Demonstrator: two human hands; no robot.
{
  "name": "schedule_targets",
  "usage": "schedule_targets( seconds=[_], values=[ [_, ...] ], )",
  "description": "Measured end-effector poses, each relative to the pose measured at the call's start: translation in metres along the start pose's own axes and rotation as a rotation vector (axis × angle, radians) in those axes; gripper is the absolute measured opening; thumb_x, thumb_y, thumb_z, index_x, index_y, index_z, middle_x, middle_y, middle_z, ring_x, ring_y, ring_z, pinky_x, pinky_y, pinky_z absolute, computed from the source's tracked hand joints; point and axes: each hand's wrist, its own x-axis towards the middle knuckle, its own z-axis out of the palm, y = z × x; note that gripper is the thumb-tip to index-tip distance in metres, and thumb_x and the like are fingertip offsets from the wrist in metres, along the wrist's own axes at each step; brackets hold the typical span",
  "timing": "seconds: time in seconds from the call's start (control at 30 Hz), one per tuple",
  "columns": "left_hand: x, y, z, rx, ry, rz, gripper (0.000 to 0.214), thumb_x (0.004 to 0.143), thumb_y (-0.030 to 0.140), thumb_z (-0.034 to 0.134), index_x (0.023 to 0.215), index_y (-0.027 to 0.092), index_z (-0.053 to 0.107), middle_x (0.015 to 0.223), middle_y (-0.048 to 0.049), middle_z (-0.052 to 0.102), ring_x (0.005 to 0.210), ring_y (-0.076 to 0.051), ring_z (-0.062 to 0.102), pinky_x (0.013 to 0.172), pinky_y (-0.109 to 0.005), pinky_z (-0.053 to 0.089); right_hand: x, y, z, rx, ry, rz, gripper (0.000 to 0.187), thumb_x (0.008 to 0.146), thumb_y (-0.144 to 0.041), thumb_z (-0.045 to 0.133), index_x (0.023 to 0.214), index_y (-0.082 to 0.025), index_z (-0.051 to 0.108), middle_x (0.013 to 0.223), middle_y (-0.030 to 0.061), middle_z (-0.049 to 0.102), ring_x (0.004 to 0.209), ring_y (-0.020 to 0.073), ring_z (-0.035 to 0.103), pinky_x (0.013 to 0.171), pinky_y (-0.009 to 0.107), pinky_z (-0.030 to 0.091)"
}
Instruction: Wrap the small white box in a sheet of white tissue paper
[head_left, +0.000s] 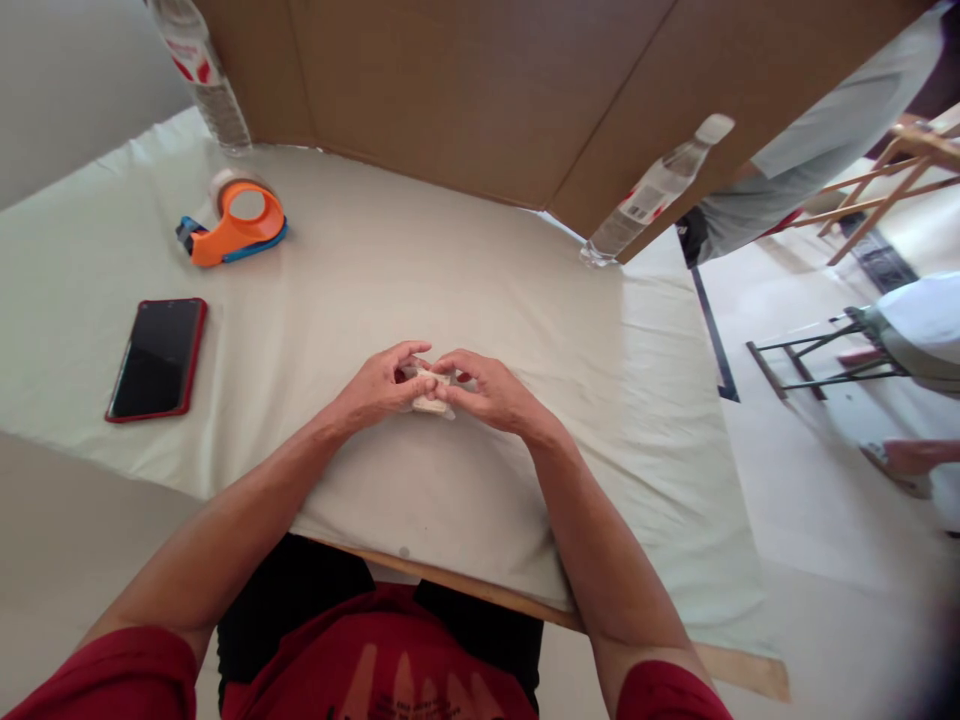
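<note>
Between my two hands, just above or on the pale tablecloth [480,480], is a small cream-coloured packet [431,405] in what looks like clear wrapping. My left hand [386,385] grips its left side, thumb towards me and fingers curled behind. On the other side my right hand [487,390] pinches it the same way, and the two thumb tips nearly meet over it. Fingers cover much of the packet, so its exact kind cannot be made out.
A phone in a red case [159,360] lies at the left, below an orange tape dispenser [247,225]. Water bottles stand at the back left [214,95] and back right [649,195], by a cardboard panel [450,90]. People and a folding stool [817,350] are off to the right.
</note>
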Motion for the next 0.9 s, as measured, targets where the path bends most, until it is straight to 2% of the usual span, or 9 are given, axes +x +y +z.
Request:
schedule_targets(
  seconds=[0.13,0.4,0.57,0.9],
  values=[
    [0.001,-0.001,-0.007,0.059,0.081,0.025,0.067,0.075,0.045,0.069,0.132,0.013,0.058,0.111,-0.0115,0.070,0.081,-0.017,0.064,0.073,-0.029,0.051,0.004,0.007,0.004,0.107,0.020,0.067,0.025,0.087,-0.040,0.062,0.095,-0.018,0.069,0.093,0.0041,0.071,0.082,0.0161,0.060,0.071,0.027,0.044],
    [0.001,-0.001,-0.008,-0.026,0.021,0.005,0.060,0.073,0.039,0.068,0.126,0.014,0.060,0.098,-0.0057,0.065,0.084,-0.016,0.063,0.071,-0.027,0.050,0.010,0.010,0.004,0.170,-0.007,0.089,0.022,0.081,-0.040,0.064,0.088,-0.019,0.066,0.087,0.0016,0.066,0.077,0.0148,0.056,0.070,0.027,0.043],
    [0.001,-0.001,-0.008,-0.028,0.024,-0.014,0.057,0.073,0.038,0.067,0.125,0.015,0.060,0.101,-0.0057,0.065,0.086,-0.016,0.062,0.072,-0.027,0.049,0.008,0.015,0.010,0.307,0.042,0.118,0.030,0.079,-0.047,0.069,0.090,-0.019,0.063,0.081,-0.0005,0.063,0.070,0.0128,0.054,0.064,0.025,0.040],
    [0.000,-0.001,-0.008,-0.008,0.031,-0.032,0.051,0.074,0.037,0.066,0.120,0.015,0.065,0.101,-0.0051,0.065,0.087,-0.017,0.061,0.075,-0.029,0.048,0.005,0.020,0.020,0.398,0.097,0.115,0.031,0.078,-0.047,0.072,0.088,-0.019,0.063,0.074,-0.0025,0.060,0.065,0.0112,0.050,0.061,0.025,0.038]
  ],
)
